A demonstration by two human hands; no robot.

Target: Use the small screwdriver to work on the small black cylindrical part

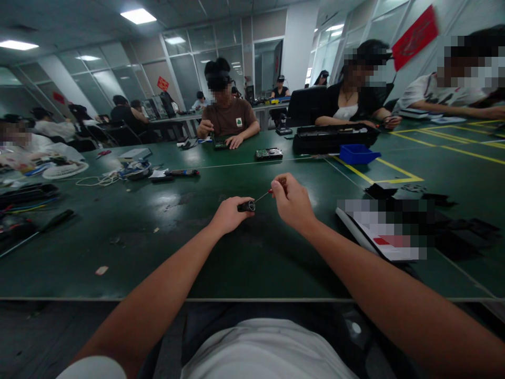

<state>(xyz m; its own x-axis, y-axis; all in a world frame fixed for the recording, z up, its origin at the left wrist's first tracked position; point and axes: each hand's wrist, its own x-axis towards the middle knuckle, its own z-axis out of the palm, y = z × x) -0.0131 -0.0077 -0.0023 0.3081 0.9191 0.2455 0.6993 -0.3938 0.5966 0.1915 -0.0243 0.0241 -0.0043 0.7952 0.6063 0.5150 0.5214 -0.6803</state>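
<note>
My left hand [229,215] is closed around a short black cylinder [246,206], whose round end faces right. Between thumb and fingers of my right hand [291,202] is a thin screwdriver [263,196] with a red handle, most of it covered by the fingers. Its slim metal shaft points down and left to the cylinder's round end; whether the tip touches it, I cannot tell. Both hands are just above the green table [252,263], near its middle.
To my right lies a white box [374,237] among black parts. Farther back are a blue bin [359,154], a long black case [335,139] and a hard drive [269,153]. Cables [106,179] and a long screwdriver [55,221] lie left. A person [231,116] works opposite.
</note>
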